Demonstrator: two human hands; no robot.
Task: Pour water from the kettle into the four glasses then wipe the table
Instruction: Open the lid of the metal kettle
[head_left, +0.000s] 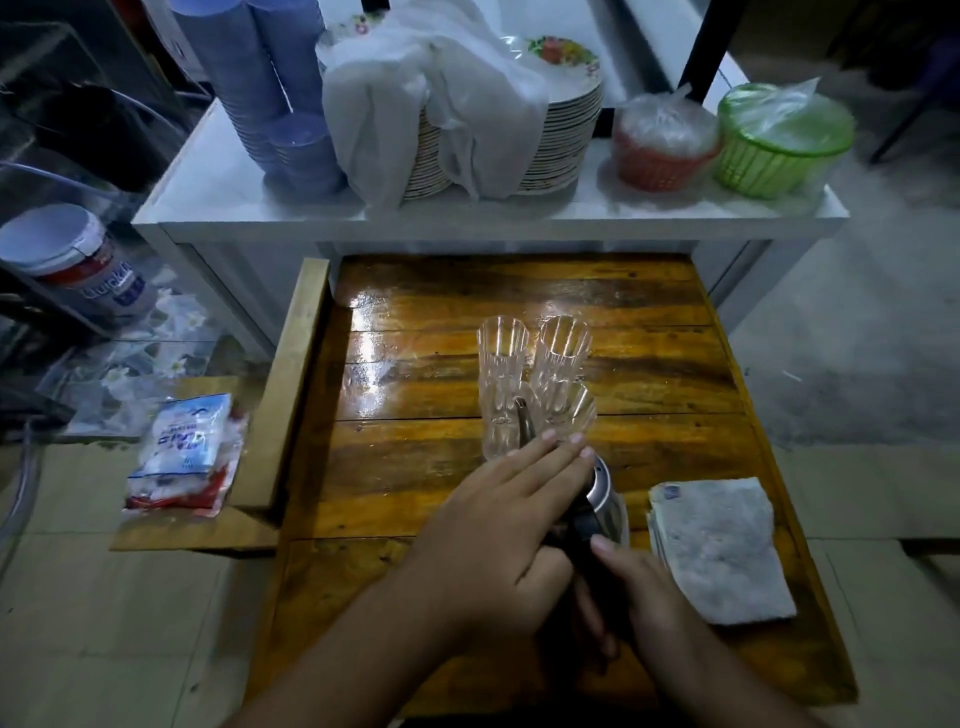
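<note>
The kettle (602, 499) was tilted forward over the wooden table (649, 364), its thin spout (523, 421) dipping toward the rim of the nearest glass (501, 431). The left hand (498, 519) lay flat across the top of the kettle, fingers stretched out and together, pressing on the lid area rather than curled round anything. The right hand (639, 592) was wrapped round the dark handle at the near end of the kettle, thumb lying along it, gripping it firmly.

Four clear ribbed glasses stood clustered just beyond the kettle's spout, touching or nearly touching one another: two at the far side of the group (501, 348) and (563, 345), and two nearer, the one under the spout and another (569, 410) just right of the spout. Whether water was running, or how full any glass was, could not be told.

Just right of the kettle, a folded grey cloth (722, 551) lay flat on the table, close to its right edge. The boards beyond the glasses shone with a wet-looking glare.

Well beyond the kettle, past the far edge of the table, a white counter (234, 202) carried stacked blue cups (270, 88), a tall pile of plates (566, 135) draped with a white cloth (431, 98), a red basket (660, 156) and a green basket (774, 150), both baskets covered in plastic.
</note>
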